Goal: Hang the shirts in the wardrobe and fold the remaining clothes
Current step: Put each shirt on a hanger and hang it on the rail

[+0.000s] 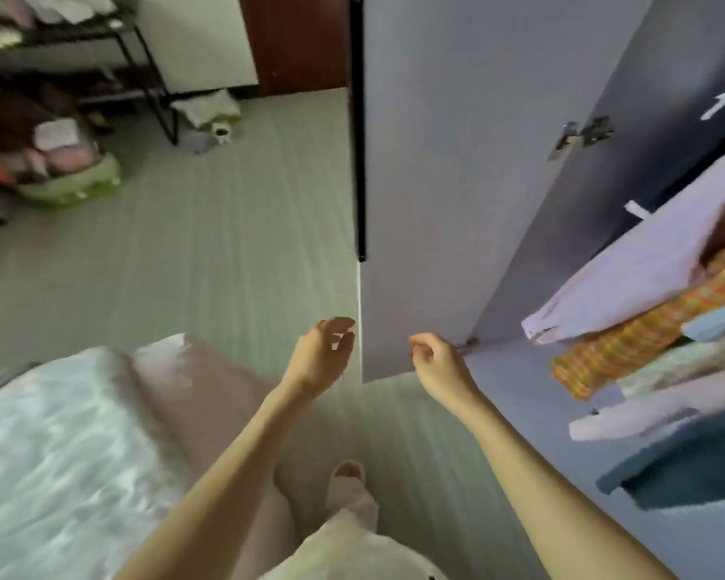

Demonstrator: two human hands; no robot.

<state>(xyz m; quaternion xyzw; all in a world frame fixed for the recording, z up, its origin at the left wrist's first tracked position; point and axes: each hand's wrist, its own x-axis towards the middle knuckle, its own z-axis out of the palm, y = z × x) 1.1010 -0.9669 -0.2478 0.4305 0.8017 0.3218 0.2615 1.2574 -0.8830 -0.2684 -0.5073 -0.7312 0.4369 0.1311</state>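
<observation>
from my head camera, my left hand (323,353) hangs by the outer edge of the open wardrobe door (436,203), fingers loosely curled and holding nothing; whether they touch the edge i cannot tell. my right hand (436,362) is in front of the door's lower inside face, fingers curled in, also holding nothing. hanging clothes fill the wardrobe at right: a pale pink shirt (628,278), an orange checked shirt (645,332), a dark teal garment (687,466). the bed (59,433) lies at lower left.
</observation>
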